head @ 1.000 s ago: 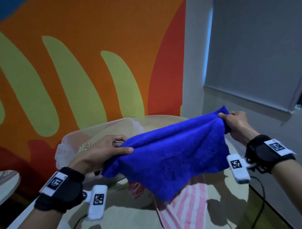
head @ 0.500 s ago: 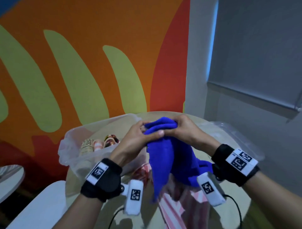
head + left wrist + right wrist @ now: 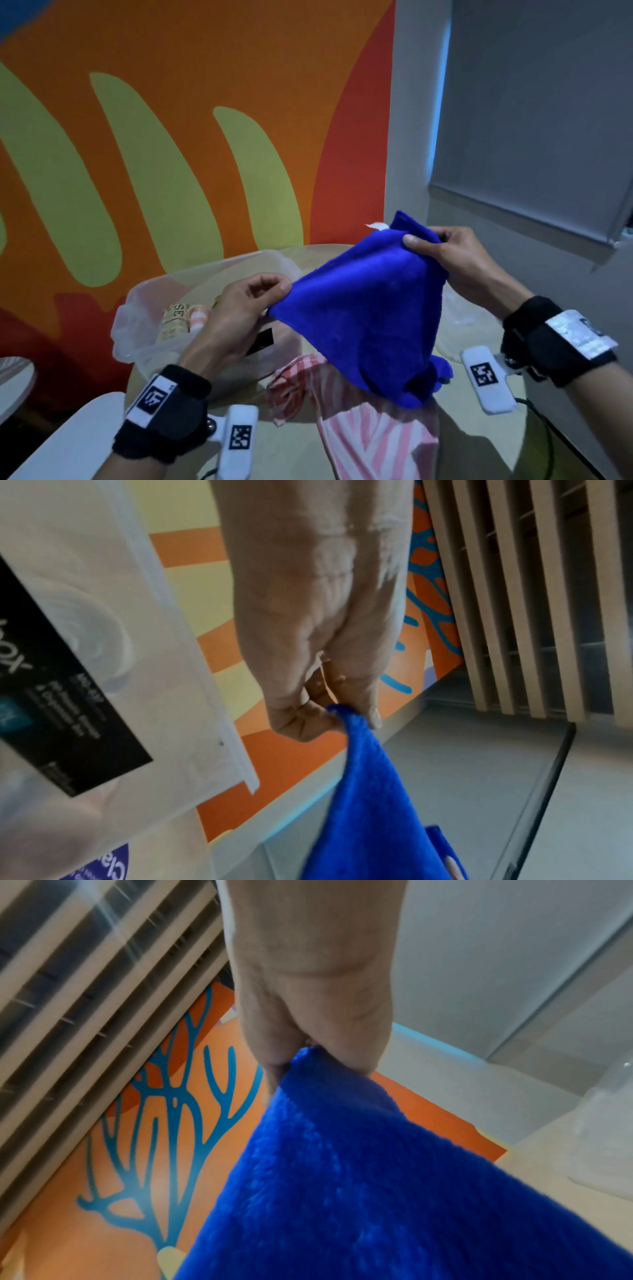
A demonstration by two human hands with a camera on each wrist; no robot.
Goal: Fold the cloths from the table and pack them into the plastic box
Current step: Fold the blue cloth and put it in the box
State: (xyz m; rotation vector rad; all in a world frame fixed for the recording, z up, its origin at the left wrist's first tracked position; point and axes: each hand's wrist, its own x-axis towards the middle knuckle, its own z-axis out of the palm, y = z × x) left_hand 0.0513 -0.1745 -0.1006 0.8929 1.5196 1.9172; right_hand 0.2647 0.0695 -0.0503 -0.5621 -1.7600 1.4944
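Blue microfibre cloth [image 3: 370,308] hangs in the air between your hands, above the tabletop [image 3: 301,435] and just beside the clear plastic box [image 3: 137,308]. Your left hand [image 3: 239,308] has its grip pinched on one top corner; your right hand [image 3: 455,260] has its grip pinched on the other, higher up, so the top edge slopes. It looks doubled over, plush and limp, its lower end bunched and sagging unevenly. I judge you are midway through folding it, with packing not yet done. A few rolled cloths [image 3: 181,317] already sit in the box. One pink-striped cloth [image 3: 373,442] lies crumpled on the tabletop below, unfolded, so that one is left.
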